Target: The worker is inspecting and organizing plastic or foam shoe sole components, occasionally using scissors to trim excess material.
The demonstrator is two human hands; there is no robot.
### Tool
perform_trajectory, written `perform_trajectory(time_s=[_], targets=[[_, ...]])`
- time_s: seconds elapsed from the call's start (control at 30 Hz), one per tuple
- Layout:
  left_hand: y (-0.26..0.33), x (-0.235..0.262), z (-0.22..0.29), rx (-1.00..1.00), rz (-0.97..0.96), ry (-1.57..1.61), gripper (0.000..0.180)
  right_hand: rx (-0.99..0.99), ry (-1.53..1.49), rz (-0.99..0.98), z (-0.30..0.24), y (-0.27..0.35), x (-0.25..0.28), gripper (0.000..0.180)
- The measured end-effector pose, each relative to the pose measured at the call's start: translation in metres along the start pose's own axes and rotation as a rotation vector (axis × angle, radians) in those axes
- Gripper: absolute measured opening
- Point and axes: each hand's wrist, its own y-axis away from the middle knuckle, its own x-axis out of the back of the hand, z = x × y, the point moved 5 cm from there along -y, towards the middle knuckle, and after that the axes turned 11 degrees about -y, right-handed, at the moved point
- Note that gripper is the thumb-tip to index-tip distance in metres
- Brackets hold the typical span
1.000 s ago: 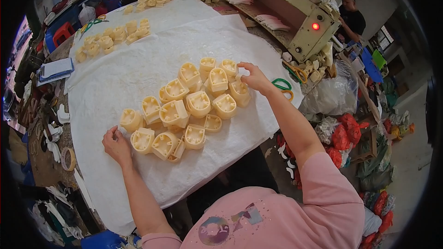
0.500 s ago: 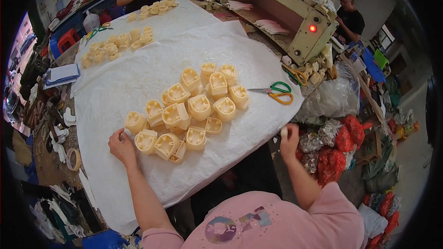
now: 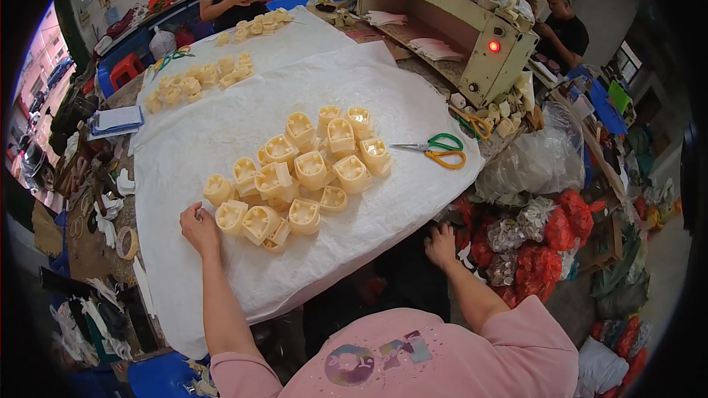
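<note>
My left hand (image 3: 200,228) rests on the white sheet (image 3: 354,239), just left of a cluster of cream plastic molded parts (image 3: 310,169). Its fingers are curled together, and whatever they may hold is too small to make out. Off the table's right front edge, my right hand (image 3: 441,245) hangs low beside my dark trousers, fingers apart and nothing visible in them. Scissors (image 3: 428,149) with green and orange handles lie to the right of the parts. The cream parts are hollow with small inner posts, some stacked on others.
Red and clear plastic bags (image 3: 542,265) fill the space right of my arm. A metal machine (image 3: 479,51) with a red light stands at the far right. Another group of cream parts (image 3: 199,81) lies at the far left. Two people work beyond the table.
My right hand has moved lower and nearer, and its fingers have spread; the small pale thing at its fingers no longer shows. My left hand stays beside the parts. The whole view has shifted slightly.
</note>
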Motion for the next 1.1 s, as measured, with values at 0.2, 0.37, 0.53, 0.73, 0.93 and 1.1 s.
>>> perform_trajectory(time_s=[0.2, 0.37, 0.53, 0.73, 0.93, 1.1], targets=[[-0.002, 0.002, -0.01, 0.072, -0.054, 0.065, 0.021, 0.168, -0.083, -0.02, -0.008, 0.042, 0.01, 0.034], [-0.013, -0.008, -0.033, 0.16, -0.234, 0.313, 0.027, 0.081, -0.142, 0.184, 0.008, 0.01, 0.003, 0.032], [0.011, 0.015, -0.008, 0.151, -0.291, 0.22, 0.033, 0.221, -0.069, -0.095, -0.012, 0.043, -0.003, 0.031], [0.043, 0.036, 0.007, 0.117, -0.301, 0.187, 0.037, 0.151, -0.052, 0.138, -0.002, 0.01, -0.004, 0.031], [0.061, 0.048, 0.003, 0.043, -0.219, 0.06, 0.034, 0.15, -0.114, -0.052, -0.007, 0.043, -0.002, 0.034], [0.07, 0.04, -0.002, 0.001, -0.165, 0.015, 0.035, 0.177, -0.147, -0.041, -0.011, 0.038, -0.006, 0.036]])
